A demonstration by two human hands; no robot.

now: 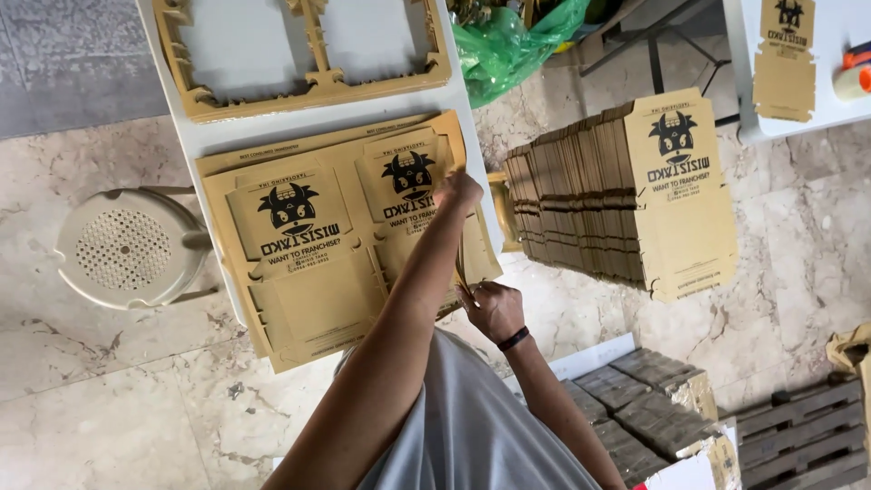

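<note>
Both hands grip the printed cardboard sheet (pixel 336 240) at its right edge. Left hand (pixel 458 191) fingers pinch it at the tabletop (pixel 272 132) edge; right hand (pixel 493 308) fingers pinch lower, over open floor (pixel 118 408).

stool (pixel 127 247), green bag (pixel 508 45), maybe pallet (pixel 803 436)

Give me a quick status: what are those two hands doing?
Left hand pressing on printed cardboard sheet. Right hand pinching its near edge. Stack of cut blanks alongside, nothing blocking.

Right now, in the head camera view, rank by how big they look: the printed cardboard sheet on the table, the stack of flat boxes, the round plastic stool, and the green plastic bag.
1. Printed cardboard sheet
2. Stack of flat boxes, close behind; it may sit at a different depth, so unsure
3. Round plastic stool
4. Green plastic bag, partly cut off, so its full size is unclear
</note>
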